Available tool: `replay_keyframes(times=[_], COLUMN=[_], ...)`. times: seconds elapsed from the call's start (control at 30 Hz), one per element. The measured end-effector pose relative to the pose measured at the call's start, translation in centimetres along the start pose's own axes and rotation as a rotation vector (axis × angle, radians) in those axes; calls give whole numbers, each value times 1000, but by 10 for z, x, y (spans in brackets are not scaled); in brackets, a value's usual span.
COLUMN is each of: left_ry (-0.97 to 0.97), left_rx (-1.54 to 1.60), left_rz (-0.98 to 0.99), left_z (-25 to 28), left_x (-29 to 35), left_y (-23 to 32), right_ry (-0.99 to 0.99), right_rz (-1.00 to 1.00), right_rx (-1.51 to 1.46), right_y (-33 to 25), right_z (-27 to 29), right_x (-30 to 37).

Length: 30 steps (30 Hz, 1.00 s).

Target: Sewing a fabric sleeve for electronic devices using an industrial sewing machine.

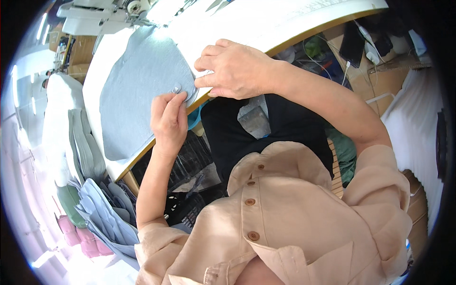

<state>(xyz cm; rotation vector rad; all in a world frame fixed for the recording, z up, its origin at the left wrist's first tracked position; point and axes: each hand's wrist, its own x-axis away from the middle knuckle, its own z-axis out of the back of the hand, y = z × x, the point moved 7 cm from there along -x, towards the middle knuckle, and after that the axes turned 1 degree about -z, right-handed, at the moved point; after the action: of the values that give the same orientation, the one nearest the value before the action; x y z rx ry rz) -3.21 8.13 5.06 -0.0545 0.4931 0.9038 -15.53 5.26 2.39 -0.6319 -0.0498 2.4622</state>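
A blue-grey piece of cloth (137,95) with rounded edges lies flat on the white table, by the sewing machine. My left hand (167,121) is at the cloth's right side, thumb and fingers pinched together at a small pale label (176,89) that rests on the cloth. My right hand (237,69) is just to the right, above the table's front edge, with its fingers curled. Something small and white (205,74) shows between those fingers; its kind is too hidden to name.
A white sewing machine (90,18) stands at the far left of the table (285,21), with scissors (219,4) at the back. Stacked blue-grey cloth pieces (102,216) hang at the lower left. Cables and a dark phone-like device (352,45) lie at right.
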Motion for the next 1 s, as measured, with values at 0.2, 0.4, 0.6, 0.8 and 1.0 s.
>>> replay_keyframes(times=[0.2,0.4,0.6,0.8,1.0], left_ry=[-4,-196,-293,-186,-102], left_rx=[5,244,422,53,106], left_rz=[-45,224,361,-9,-36], left_z=[3,4,-2,0,3], left_x=[-6,-16,-19,-11,-3], left_y=[3,-18,-34,-2,-2], right_ry=[56,70,68,95,19], right_rz=[16,25,53,118,101], right_rx=[-69,-78,-41,-12,-136], right_y=[1,1,-1,-5,0], right_z=[3,7,5,12,10], right_x=[-1,-1,-3,-3,-14])
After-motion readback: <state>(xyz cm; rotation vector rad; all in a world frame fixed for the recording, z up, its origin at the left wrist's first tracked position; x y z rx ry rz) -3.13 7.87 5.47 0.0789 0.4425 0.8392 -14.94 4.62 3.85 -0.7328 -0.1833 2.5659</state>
